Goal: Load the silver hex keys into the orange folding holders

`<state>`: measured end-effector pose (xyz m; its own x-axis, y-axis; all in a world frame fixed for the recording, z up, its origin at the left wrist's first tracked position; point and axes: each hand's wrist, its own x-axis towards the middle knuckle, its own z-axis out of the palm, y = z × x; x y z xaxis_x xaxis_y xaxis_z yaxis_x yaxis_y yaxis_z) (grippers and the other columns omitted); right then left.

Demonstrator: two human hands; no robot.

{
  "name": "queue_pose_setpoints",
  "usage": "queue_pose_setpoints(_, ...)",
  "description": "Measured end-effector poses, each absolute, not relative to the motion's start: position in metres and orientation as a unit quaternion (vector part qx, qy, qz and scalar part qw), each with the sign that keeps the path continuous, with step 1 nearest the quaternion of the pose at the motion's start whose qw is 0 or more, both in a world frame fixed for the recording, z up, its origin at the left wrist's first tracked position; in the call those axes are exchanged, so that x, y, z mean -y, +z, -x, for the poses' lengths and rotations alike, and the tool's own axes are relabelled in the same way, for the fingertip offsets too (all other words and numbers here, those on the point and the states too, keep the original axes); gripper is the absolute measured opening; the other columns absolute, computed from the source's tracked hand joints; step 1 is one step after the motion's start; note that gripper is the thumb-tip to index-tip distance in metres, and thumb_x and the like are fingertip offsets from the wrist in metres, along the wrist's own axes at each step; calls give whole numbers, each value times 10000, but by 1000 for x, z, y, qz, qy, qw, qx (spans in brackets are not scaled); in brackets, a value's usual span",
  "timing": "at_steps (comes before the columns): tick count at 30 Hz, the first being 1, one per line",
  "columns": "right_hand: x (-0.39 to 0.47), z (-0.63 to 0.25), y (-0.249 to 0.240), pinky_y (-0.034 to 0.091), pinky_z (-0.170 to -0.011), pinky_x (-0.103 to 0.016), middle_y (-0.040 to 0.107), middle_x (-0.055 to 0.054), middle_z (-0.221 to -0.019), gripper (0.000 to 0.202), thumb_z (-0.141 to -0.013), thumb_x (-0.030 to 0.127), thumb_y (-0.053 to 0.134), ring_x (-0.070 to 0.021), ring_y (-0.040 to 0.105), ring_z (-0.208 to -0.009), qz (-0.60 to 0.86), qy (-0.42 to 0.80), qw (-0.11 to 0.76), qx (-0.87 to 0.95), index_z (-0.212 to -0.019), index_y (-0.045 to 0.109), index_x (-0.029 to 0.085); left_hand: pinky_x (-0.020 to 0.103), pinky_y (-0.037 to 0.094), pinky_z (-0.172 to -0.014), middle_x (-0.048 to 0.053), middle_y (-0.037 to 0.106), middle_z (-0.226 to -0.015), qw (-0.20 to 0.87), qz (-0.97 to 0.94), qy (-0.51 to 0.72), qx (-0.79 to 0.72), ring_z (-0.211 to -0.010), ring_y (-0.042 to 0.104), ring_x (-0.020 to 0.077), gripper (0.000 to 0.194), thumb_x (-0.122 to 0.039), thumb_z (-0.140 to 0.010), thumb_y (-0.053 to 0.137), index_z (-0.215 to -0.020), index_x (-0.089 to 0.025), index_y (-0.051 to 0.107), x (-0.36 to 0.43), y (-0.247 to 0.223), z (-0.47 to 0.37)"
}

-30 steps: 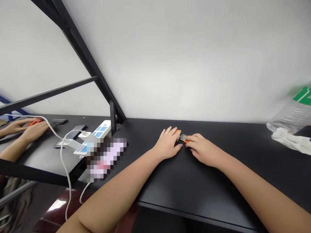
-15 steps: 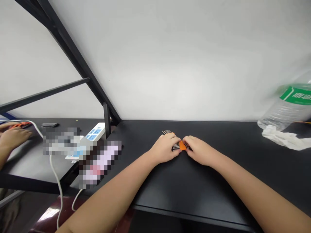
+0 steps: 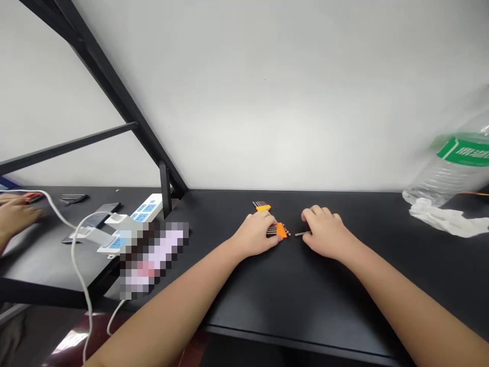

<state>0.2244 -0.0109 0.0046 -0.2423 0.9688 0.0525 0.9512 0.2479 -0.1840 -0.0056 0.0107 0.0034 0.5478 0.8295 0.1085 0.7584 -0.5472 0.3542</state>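
An orange holder (image 3: 281,230) with several thin metal rods through it lies on the black table, and my left hand (image 3: 256,234) grips it from the left. Just beyond that hand is a second orange piece (image 3: 263,208) with a row of metal rods pointing up and left. My right hand (image 3: 324,232) is to the right of the holder, apart from it. Between its thumb and fingers is a single metal rod (image 3: 301,233), whose tip points left toward the holder. The rod's other end is hidden by the hand.
A plastic bottle (image 3: 446,171) and crumpled white tissue (image 3: 446,218) are at the right. On the left are a power strip (image 3: 147,209), white cables, a blurred pinkish object (image 3: 160,257) and a black frame (image 3: 114,81). Another person's hand (image 3: 17,216) is at the far left.
My right hand has moved right, away from the orange holder, with a metal rod now showing at its fingers. My left hand stays on the holder. The other orange piece shows more clearly.
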Motion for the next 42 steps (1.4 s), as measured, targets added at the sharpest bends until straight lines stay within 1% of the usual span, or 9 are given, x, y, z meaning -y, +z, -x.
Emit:
queue_pose_setpoints(6, 11, -207, -2, 367, -839, -389, 612, -58, -1018, 130, -868, 320, 540, -234, 542, -946, 551, 124, 151, 811, -948, 574, 224, 409, 475, -916, 52, 645, -1153, 134, -872, 139, -450, -1082, 629, 270, 365, -441, -852, 682, -1184, -289, 668, -11, 0, 6)
queue_pose_setpoints(18, 9, -194, -6, 349, -813, -395, 593, -74, -1000, 105, -860, 266, 496, -252, 531, -944, 606, 88, 136, 779, -930, 556, 214, 405, 483, -937, 54, 651, -1155, 154, -860, 145, -464, -1097, 632, 276, 310, -409, -847, 675, -1125, -275, 702, -12, 1, 5)
queue_pose_setpoints(21, 3, -207, -4, 351, -850, -445, 586, -104, -1057, 155, -841, 221, 486, -287, 529, -993, 645, 26, 128, 753, -982, 550, 206, 404, 489, -935, 62, 645, -1177, 157, -857, 140, -471, -1089, 638, 277, 345, -416, -843, 682, -1154, -269, 695, -13, 1, 5)
queue_pose_setpoints(24, -2, -218, -3, 345, -930, -475, 579, -117, -1153, 212, -811, 201, 524, -292, 526, -1064, 656, 4, 168, 736, -1023, 538, 202, 391, 493, -935, 60, 649, -1178, 154, -856, 143, -472, -1118, 632, 279, 330, -396, -847, 677, -1153, -272, 694, -14, 1, 6)
queue_pose_setpoints(28, -2, -208, -5, 361, -987, -469, 595, -98, -1155, 262, -882, 415, 555, -273, 542, -1080, 595, 48, 223, 771, -1052, 541, 216, 385, 495, -941, 61, 663, -1134, 144, -859, 153, -466, -1117, 635, 271, 301, -388, -849, 673, -1118, -256, 699, -14, 0, 5)
queue_pose_setpoints(30, 1, -198, -9, 331, -1045, -506, 599, -108, -1167, 299, -888, 455, 559, -287, 536, -1109, 576, 33, 220, 787, -1071, 553, 219, 383, 495, -955, 64, 666, -1143, 142, -863, 160, -458, -1117, 636, 265, 289, -381, -863, 656, -1116, -248, 698, -14, -1, 5)
queue_pose_setpoints(37, 4, -200, -12, 192, -1137, -641, 504, -187, -1410, 320, -846, 241, 527, -340, 443, -1283, 594, -34, 194, 780, -1157, 559, 176, 407, 501, -960, 57, 657, -1204, 153, -857, 153, -468, -1128, 637, 275, 328, -407, -846, 677, -1141, -264, 693, -14, -1, 5)
queue_pose_setpoints(39, 3, -199, -12, 188, -1143, -644, 474, -192, -1452, 328, -849, 245, 527, -343, 420, -1313, 589, -38, 199, 782, -1167, 564, 171, 415, 491, -976, 60, 657, -1214, 146, -858, 152, -469, -1160, 626, 282, 332, -400, -844, 681, -1145, -261, 690, -14, -2, 5)
queue_pose_setpoints(42, 1, -192, -15, 194, -1151, -635, 482, -187, -1452, 322, -920, 349, 510, -334, 426, -1309, 578, -37, 206, 789, -1187, 570, 179, 400, 488, -976, 69, 661, -1199, 139, -860, 156, -465, -1206, 604, 285, 301, -375, -854, 667, -1127, -250, 694, -14, -2, 4)
